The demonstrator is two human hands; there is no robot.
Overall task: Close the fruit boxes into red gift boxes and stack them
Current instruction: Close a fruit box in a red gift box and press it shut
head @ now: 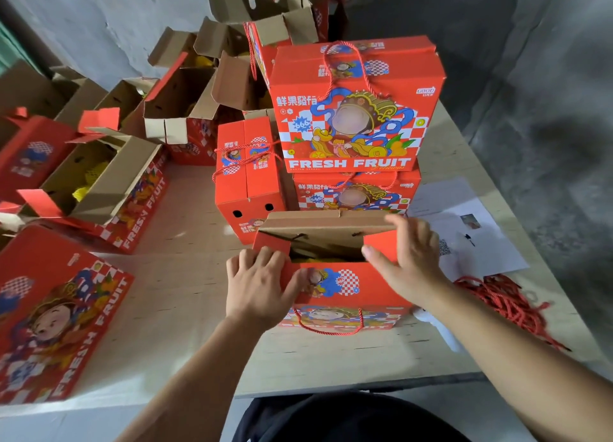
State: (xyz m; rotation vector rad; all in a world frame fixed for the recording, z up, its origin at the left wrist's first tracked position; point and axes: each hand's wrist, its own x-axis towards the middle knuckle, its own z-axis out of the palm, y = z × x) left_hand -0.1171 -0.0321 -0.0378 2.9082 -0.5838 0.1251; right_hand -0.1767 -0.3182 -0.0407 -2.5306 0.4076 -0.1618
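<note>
Hands (257,284) fold box (345,285) beside stack (355,110)

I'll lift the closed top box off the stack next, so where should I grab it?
Probably by the red rope handle looped over the top box, reaching from above; it stands upright and closed, with the loop exposed.
</note>
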